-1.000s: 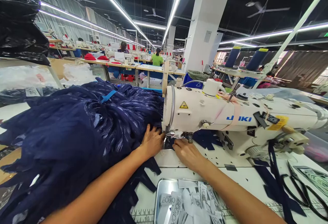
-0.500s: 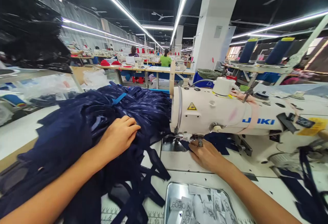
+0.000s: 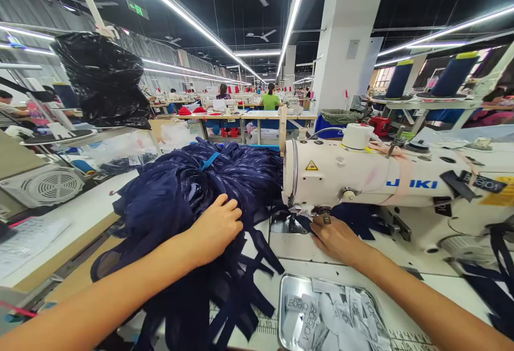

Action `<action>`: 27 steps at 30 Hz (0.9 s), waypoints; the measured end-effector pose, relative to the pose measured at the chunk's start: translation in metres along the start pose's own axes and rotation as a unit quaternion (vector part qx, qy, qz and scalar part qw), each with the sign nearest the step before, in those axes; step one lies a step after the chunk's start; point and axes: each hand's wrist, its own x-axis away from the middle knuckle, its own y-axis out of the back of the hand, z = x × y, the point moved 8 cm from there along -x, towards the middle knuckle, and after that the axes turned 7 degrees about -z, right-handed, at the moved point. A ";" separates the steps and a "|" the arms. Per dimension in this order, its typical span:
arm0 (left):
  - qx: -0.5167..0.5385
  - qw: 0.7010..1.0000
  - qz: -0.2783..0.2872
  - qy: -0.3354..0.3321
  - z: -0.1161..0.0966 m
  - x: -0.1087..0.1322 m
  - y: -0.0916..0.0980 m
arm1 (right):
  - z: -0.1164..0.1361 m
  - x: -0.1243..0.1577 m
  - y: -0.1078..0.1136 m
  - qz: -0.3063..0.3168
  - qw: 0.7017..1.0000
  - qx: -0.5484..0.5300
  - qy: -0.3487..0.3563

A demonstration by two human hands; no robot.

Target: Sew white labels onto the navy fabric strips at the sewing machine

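A heap of navy fabric strips (image 3: 168, 185), with a blue tie (image 3: 209, 161) on it, lies left of the white sewing machine (image 3: 361, 174). On the heap's near right side rests my left hand (image 3: 217, 228), its fingers curled into the fabric. My right hand (image 3: 337, 238) is beside the machine's presser foot (image 3: 292, 223), closed on the end of a navy fabric strip (image 3: 304, 222) that leads toward the foot. Its fingertips are partly hidden behind the tension spring (image 3: 323, 214). Nearer me, a metal tray (image 3: 281, 308) holds several white printed labels (image 3: 317, 313).
Navy pieces (image 3: 359, 220) lie behind my right hand. A black plastic bag (image 3: 102, 81) hangs at the left. Thread cones (image 3: 452, 77) stand at the back right. Measuring tape markings (image 3: 265, 325) run along the table's front. Several people work at machines farther back.
The view has swung left, so the heap, machine and tray sit farther right. Both hands keep nearly the same places, left on the heap and right by the presser foot.
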 end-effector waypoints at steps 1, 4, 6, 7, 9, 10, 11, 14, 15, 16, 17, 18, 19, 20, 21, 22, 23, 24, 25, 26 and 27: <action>0.013 1.000 -0.007 -0.013 -0.006 0.009 0.001 | 0.001 0.001 0.002 0.001 1.000 0.010 -0.007; 0.042 0.998 -0.023 -0.026 -0.016 0.032 0.005 | 0.012 0.002 0.013 -0.030 0.999 0.025 -0.011; 0.047 0.998 -0.026 -0.018 -0.017 0.042 0.006 | 0.026 0.000 0.023 -0.054 0.998 -0.022 -0.006; 0.042 0.999 -0.028 -0.014 -0.016 0.045 0.006 | 0.035 -0.003 0.028 -0.062 0.996 -0.066 -0.002; 0.025 0.999 -0.033 -0.013 -0.016 0.046 0.006 | 0.056 -0.013 0.037 -0.071 0.984 -0.163 0.015; 0.017 0.999 -0.037 -0.018 -0.016 0.046 0.005 | 0.068 -0.021 0.043 -0.076 0.976 -0.200 0.030; 0.009 0.999 -0.043 -0.023 -0.016 0.045 0.004 | 0.079 -0.029 0.048 -0.081 0.971 -0.222 0.046; 0.005 0.998 -0.064 -0.026 -0.014 0.048 0.002 | 0.109 -0.059 0.057 -0.075 0.973 -0.207 0.075; 0.011 0.997 -0.070 -0.020 -0.013 0.051 0.001 | 0.116 -0.070 0.056 -0.060 0.977 -0.191 0.071; 0.020 0.997 -0.071 -0.010 -0.011 0.054 0.001 | 0.121 -0.079 0.054 -0.037 0.981 -0.178 0.061; 0.033 0.997 -0.068 0.001 -0.010 0.057 0.000 | 0.126 -0.087 0.049 -0.007 0.984 -0.171 0.052; 0.046 0.997 -0.062 0.012 -0.008 0.060 0.000 | 0.131 -0.092 0.042 0.024 0.984 -0.170 0.047; 0.057 0.997 -0.055 0.022 -0.007 0.062 -0.001 | 0.136 -0.095 0.036 0.047 0.983 -0.172 0.049; 0.066 0.996 -0.047 0.030 -0.006 0.064 -0.001 | 0.141 -0.097 0.031 0.060 0.981 -0.177 0.056; 0.074 0.996 -0.040 0.035 -0.005 0.065 -0.002 | 0.144 -0.096 0.026 0.062 0.979 -0.183 0.068; 0.080 0.995 -0.035 0.041 -0.002 0.067 -0.002 | 0.146 -0.095 0.023 0.055 0.978 -0.186 0.081; 0.084 0.995 -0.032 0.047 0.003 0.069 -0.002 | 0.146 -0.091 0.020 0.044 0.978 -0.184 0.090; 0.086 0.994 -0.029 0.055 0.010 0.071 -0.002 | 0.143 -0.088 0.016 0.037 0.979 -0.176 0.096; 0.085 0.994 -0.024 0.065 0.020 0.075 -0.002 | 0.138 -0.083 0.014 0.035 0.981 -0.163 0.103; 0.077 0.994 -0.018 0.080 0.033 0.081 -0.002 | 0.132 -0.079 0.011 0.036 0.982 -0.147 0.111; 0.063 0.993 -0.010 0.098 0.046 0.088 -0.003 | 0.125 -0.075 0.010 0.038 0.984 -0.129 0.119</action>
